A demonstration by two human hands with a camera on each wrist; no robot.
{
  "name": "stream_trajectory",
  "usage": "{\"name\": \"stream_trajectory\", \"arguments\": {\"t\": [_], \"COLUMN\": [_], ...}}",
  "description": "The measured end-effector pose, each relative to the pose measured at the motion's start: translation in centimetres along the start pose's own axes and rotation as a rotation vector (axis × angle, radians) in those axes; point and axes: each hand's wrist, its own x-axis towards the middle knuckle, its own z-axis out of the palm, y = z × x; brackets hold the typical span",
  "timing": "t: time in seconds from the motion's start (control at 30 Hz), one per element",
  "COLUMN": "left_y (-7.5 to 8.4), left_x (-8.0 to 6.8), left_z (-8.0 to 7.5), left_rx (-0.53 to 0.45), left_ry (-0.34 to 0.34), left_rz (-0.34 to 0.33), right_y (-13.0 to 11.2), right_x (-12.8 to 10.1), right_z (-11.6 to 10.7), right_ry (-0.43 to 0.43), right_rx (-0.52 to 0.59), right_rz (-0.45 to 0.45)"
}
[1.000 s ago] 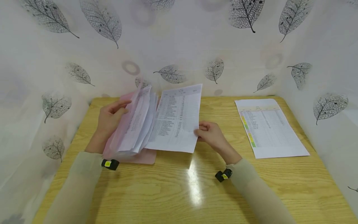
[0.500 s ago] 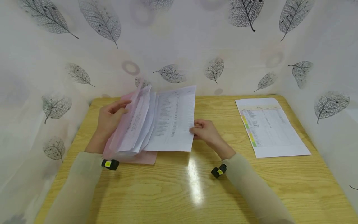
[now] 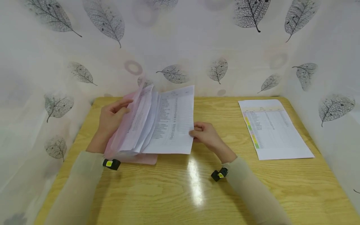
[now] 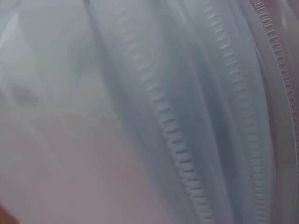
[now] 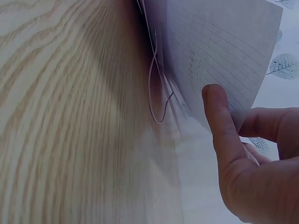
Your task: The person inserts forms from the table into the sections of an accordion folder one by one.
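A pink folder [image 3: 144, 158] with clear plastic sleeves lies at the left of the table, spread partly open with several printed pages inside. My left hand [image 3: 110, 119] holds its raised pink cover and front sleeves back to the left, thumb and fingers at the upper edge. Close up in the left wrist view are the clear sleeves [image 4: 196, 116] with their ridged seams. My right hand [image 3: 208, 136] pinches the right edge of a printed sheet [image 3: 177, 128], thumb on the near face in the right wrist view. The sheet's left part is hidden among the folder's pages.
Another printed sheet [image 3: 281, 137], with a coloured strip along its left side, lies flat on the right of the wooden table [image 3: 157, 193]. A leaf-patterned white curtain [image 3: 191, 47] surrounds the table at the back and sides.
My right hand has moved a little left, carrying the sheet's right edge closer to the folder, so less of the sheet shows. My left hand has kept its hold.
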Motion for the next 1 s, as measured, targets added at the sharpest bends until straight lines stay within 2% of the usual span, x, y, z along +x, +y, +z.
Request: {"name": "stream_trajectory", "arguments": {"t": [0.3,0.63,1.0], "left_y": [0.1,0.0,0.0], "left_x": [0.1,-0.1,0.0], "left_z": [0.2,0.3,0.5], "left_rx": [-0.014,0.011,-0.005], "left_ry": [0.007,-0.007,0.004], "left_rz": [0.006,-0.001,0.011], "right_y": [0.3,0.7,1.1], "right_x": [0.3,1.9,3.1], "right_z": [0.3,2.7,4.5], "right_ry": [-0.061,-0.079,-0.124], "right_rx": [0.008,-0.006,0.064], "right_rz": [-0.038,0.02,0.058]}}
